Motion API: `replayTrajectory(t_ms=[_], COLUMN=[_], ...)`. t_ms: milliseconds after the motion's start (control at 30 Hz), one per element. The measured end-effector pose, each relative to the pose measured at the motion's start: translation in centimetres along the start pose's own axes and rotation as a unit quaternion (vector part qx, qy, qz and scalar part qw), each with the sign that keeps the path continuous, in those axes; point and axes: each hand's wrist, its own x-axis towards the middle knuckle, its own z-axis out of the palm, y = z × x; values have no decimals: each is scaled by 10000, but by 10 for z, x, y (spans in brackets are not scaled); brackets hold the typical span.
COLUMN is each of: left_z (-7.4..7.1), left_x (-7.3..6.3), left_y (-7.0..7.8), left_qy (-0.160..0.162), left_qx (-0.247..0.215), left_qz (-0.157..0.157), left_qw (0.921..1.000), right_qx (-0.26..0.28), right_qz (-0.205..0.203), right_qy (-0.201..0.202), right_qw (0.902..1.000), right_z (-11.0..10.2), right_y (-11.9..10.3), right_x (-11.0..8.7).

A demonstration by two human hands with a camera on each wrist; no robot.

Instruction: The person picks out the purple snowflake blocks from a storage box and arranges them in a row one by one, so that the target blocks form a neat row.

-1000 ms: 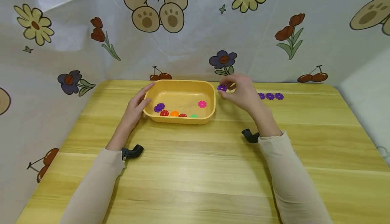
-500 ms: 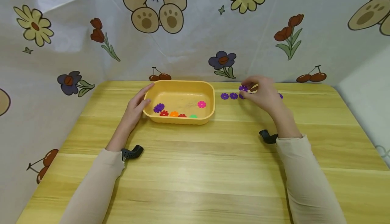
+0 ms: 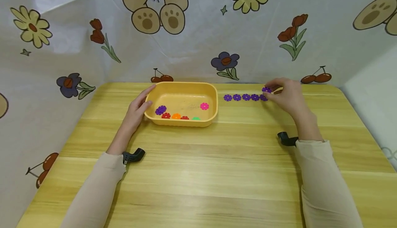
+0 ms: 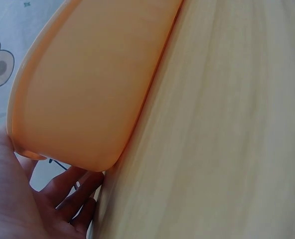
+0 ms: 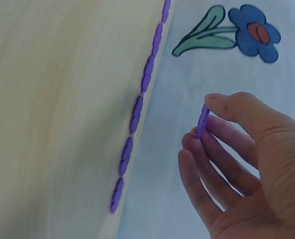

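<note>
My left hand (image 3: 134, 110) grips the left end of a yellow plastic basin (image 3: 181, 122), its thumb over the rim and its fingers along the outside. The left wrist view shows the basin's wall (image 4: 87, 89) with the fingers against its end. Between thumb and fingertips my right hand (image 3: 289, 96) pinches a purple snowflake disc (image 3: 266, 90), raised close over the right part of a row of purple discs (image 3: 246, 97). Seen from the right wrist, the held disc (image 5: 203, 121) is edge-on, apart from the row (image 5: 136, 114) lying flat on the table.
Inside the basin lie purple discs (image 3: 160, 110), a pink disc (image 3: 204, 106), red ones (image 3: 165, 115), an orange one (image 3: 176, 116) and a green one (image 3: 196, 118). The wooden table (image 3: 211, 173) ends at the back against a patterned cloth (image 3: 192, 49).
My right hand has moved right, from beside the basin along the row, still pinching the purple disc. The left hand and the basin have stayed in place.
</note>
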Motion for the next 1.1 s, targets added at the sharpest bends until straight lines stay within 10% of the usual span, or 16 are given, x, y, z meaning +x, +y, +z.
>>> replayTrajectory(t_ms=[500,1100], left_z=[5,1], left_x=[3,-1], left_y=[1,-2], left_qy=[-50,-4], left_qx=[-54,-80], left_qz=[-30,-19], left_qw=[10000,10000], right_qx=[-507,-292], right_qz=[865,1323], right_qy=[237,9], right_qw=[9947,9908], right_z=[-35,-31], right_y=[60,84], right_x=[-18,-22])
